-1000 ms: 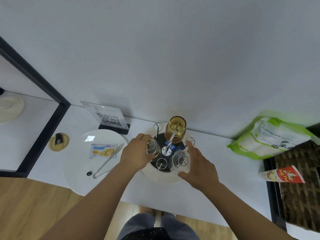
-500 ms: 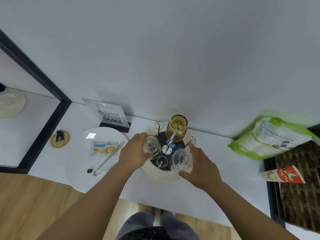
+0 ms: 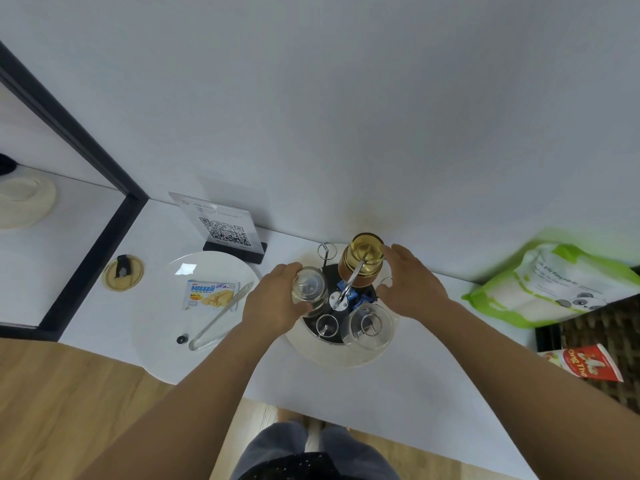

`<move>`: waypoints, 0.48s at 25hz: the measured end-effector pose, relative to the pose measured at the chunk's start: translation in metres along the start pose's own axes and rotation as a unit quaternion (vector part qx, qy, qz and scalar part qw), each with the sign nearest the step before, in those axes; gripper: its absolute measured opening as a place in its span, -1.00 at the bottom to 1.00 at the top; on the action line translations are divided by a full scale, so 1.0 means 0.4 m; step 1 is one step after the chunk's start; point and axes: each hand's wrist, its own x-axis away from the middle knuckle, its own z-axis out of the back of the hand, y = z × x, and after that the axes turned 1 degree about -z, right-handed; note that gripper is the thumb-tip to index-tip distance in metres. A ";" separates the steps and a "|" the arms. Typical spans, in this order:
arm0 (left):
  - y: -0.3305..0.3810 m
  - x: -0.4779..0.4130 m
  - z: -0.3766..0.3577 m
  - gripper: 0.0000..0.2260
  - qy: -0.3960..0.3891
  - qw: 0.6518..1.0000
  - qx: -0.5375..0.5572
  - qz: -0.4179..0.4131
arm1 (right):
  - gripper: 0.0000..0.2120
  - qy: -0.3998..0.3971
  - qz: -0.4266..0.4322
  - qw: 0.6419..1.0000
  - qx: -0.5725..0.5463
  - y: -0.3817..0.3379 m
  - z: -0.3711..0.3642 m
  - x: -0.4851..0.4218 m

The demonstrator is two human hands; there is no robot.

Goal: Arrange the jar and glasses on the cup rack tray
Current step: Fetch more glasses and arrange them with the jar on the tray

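Note:
The round cup rack tray [image 3: 332, 355] stands on the white counter near the wall, with wire pegs around a dark centre and a metal handle. My left hand [image 3: 273, 299] grips a clear glass [image 3: 309, 291] held upside down over the tray's left side. Another clear glass [image 3: 369, 327] sits inverted on a peg at the tray's front right. The amber jar [image 3: 362, 259] with a gold top stands at the back of the tray. My right hand [image 3: 412, 285] hovers open just right of the jar, fingers spread, holding nothing.
A white plate [image 3: 166, 320] with a snack packet [image 3: 209, 294] and metal tongs [image 3: 221, 315] lies left of the tray. A QR code stand [image 3: 221, 230] sits behind it. A green bag [image 3: 550, 282], a red packet [image 3: 585, 363] and a wicker basket [image 3: 609, 344] are at the right.
My right hand has let go of the front-right glass, which now rests on its peg, and moved up beside the jar. My left hand still holds the other glass over the tray.

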 end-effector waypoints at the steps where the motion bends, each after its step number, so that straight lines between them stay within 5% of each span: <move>1: -0.003 -0.002 0.001 -0.39 0.000 1.000 0.002 0.001 | -0.30 -0.016 -0.001 1.000 0.017 -0.003 -0.002 -0.008; 12: -0.008 -0.008 -0.006 -0.38 -0.014 1.000 -0.004 -0.001 | -0.26 -0.045 0.007 0.998 0.046 -0.029 -0.006 -0.021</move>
